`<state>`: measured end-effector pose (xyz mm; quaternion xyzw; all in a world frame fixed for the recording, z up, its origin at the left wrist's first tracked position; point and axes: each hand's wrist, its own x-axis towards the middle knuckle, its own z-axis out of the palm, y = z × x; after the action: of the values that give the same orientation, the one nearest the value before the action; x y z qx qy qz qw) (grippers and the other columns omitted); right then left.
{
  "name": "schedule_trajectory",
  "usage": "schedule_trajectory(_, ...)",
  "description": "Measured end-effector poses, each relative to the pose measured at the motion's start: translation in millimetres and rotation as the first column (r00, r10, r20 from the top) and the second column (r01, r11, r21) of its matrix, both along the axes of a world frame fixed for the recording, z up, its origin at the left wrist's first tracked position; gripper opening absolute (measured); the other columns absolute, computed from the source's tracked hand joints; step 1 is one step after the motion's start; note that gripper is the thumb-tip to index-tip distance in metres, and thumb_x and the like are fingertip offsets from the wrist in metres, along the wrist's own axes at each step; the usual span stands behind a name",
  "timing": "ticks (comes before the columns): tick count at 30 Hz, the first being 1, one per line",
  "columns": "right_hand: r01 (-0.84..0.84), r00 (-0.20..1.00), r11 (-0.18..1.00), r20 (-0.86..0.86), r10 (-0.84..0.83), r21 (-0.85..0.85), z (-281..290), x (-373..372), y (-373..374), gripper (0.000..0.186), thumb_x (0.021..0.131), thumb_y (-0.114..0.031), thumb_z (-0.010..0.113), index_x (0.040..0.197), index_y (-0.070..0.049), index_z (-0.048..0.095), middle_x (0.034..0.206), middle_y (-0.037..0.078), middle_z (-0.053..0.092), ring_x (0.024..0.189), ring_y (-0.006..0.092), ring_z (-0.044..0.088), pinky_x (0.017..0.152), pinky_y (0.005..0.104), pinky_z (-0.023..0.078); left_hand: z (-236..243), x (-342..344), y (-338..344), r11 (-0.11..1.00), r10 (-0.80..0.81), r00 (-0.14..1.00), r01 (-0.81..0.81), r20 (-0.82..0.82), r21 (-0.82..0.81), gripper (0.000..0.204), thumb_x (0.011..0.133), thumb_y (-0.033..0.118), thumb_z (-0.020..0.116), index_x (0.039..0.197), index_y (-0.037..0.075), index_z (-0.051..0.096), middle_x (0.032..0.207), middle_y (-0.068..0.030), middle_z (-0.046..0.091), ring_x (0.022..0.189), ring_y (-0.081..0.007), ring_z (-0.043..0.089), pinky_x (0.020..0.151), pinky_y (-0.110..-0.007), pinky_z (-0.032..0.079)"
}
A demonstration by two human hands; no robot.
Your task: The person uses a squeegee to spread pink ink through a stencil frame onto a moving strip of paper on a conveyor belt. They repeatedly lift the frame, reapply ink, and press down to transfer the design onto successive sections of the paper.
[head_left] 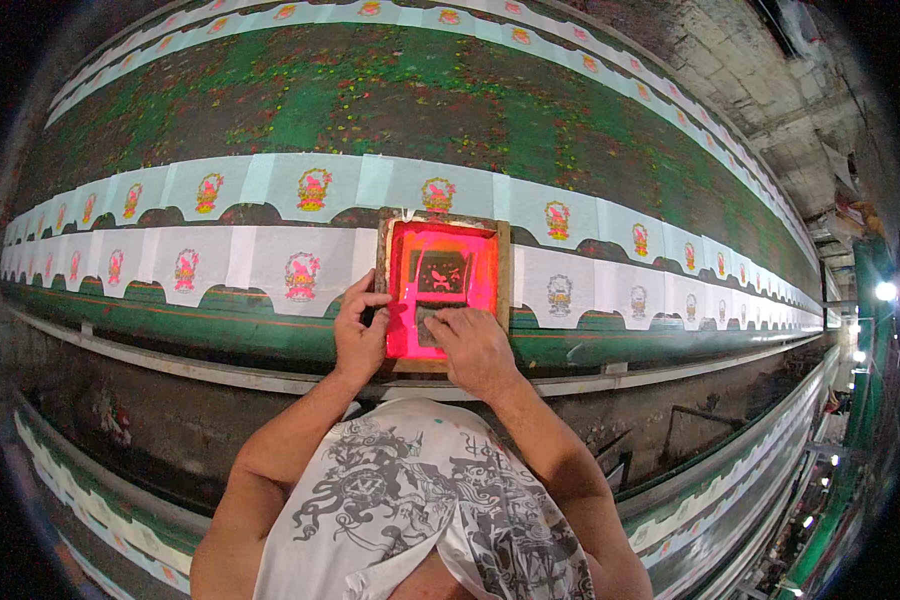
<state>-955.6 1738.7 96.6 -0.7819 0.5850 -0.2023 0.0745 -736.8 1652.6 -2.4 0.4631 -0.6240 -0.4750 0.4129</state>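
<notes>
A wooden-framed printing screen lies flat over the near row of white fabric pieces. Bright pink ink coats its inside, and a dark patterned window shows in the middle. My left hand grips the frame's left side, fingers curled over the edge. Inside the frame, my right hand is closed on a squeegee, a small dark blade partly hidden by my fingers. To the left, a fabric piece bears a pink and grey print; to the right, another piece carries only a grey print.
The long green printing table curves across the view, with a pale rail along its near edge. Farther back lies a row of pieces with pink and yellow prints. Behind me are more tables with fabric.
</notes>
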Motion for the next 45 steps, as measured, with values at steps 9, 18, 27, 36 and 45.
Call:
schedule_trajectory(9,-0.006,0.999,0.978,0.050,-0.005,0.209,22.7,-42.4,-46.7,0.041,0.093,-0.010,0.070,0.133,-0.006,0.078,0.123,0.018,0.077,0.123,0.0356,0.072,0.104,0.0497,0.059,-1.7,-5.3,-2.0,0.996,0.034,0.990,-0.023,-0.134,0.084,0.031,0.099,-0.002,0.077,0.129,0.004,0.078,0.164,-0.0249,0.059,0.153,-0.0341,0.057,0.128,-0.045,0.043)
schedule_trajectory(18,0.052,0.999,0.997,0.004,-0.052,0.061,0.9,-43.5,-78.1,0.043,0.090,-0.001,0.067,0.132,-0.004,0.077,0.123,0.020,0.077,0.119,0.0423,0.071,0.107,0.0534,0.056,3.4,-3.4,-0.2,0.995,0.039,0.992,-0.028,-0.124,0.092,0.035,0.099,-0.001,0.077,0.134,0.004,0.076,0.164,-0.0230,0.060,0.154,-0.0345,0.057,0.128,-0.046,0.043)
schedule_trajectory(27,0.010,1.000,0.998,-0.018,-0.009,0.061,-0.6,-1.3,9.4,0.044,0.087,-0.004,0.072,0.130,-0.006,0.078,0.126,0.012,0.074,0.116,0.0341,0.072,0.100,0.0496,0.057,3.5,-6.9,2.1,0.998,0.045,0.999,-0.046,-0.022,-0.035,0.040,0.094,-0.001,0.079,0.134,0.006,0.076,0.162,-0.0243,0.061,0.151,-0.0372,0.058,0.128,-0.047,0.043)
schedule_trajectory(36,-0.029,0.992,0.984,0.124,0.007,0.175,9.4,2.0,54.3,0.049,0.087,-0.012,0.081,0.135,-0.007,0.077,0.132,0.014,0.071,0.123,0.0358,0.069,0.107,0.0520,0.056,6.0,-7.2,2.6,0.983,-0.001,0.989,0.029,0.149,-0.183,0.044,0.082,-0.008,0.072,0.124,0.006,0.079,0.163,-0.0267,0.058,0.152,-0.0429,0.056,0.128,-0.049,0.042)
schedule_trajectory(45,0.419,0.794,0.906,0.463,-0.395,0.056,-27.6,-77.5,114.2,0.046,0.093,-0.010,0.087,0.136,-0.004,0.073,0.143,0.017,0.070,0.134,0.0395,0.067,0.115,0.0517,0.054,25.7,-46.6,20.5,0.970,0.015,0.994,0.011,0.106,-0.242,0.035,0.081,-0.009,0.072,0.111,0.005,0.078,0.162,-0.0272,0.060,0.153,-0.0421,0.055,0.128,-0.050,0.041)
